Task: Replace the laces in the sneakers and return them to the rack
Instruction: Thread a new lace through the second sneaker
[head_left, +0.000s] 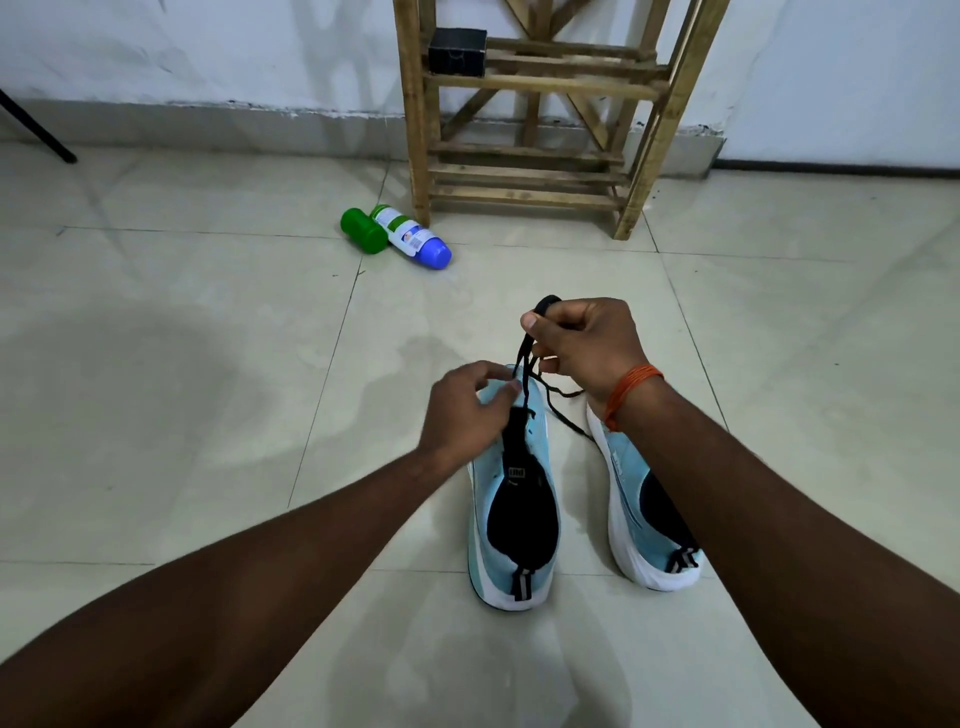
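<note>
Right grip (587, 343) pinches lace (522, 366), left (462, 410) holds sneaker (483, 545)

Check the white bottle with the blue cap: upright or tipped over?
Tipped over: the bottle lies on its side on the floor.

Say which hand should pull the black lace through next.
Right. The right hand pinches the black lace, raised above the sneaker being laced. The left hand holds that sneaker's front, steadying it, so it is probably better kept there.
</note>
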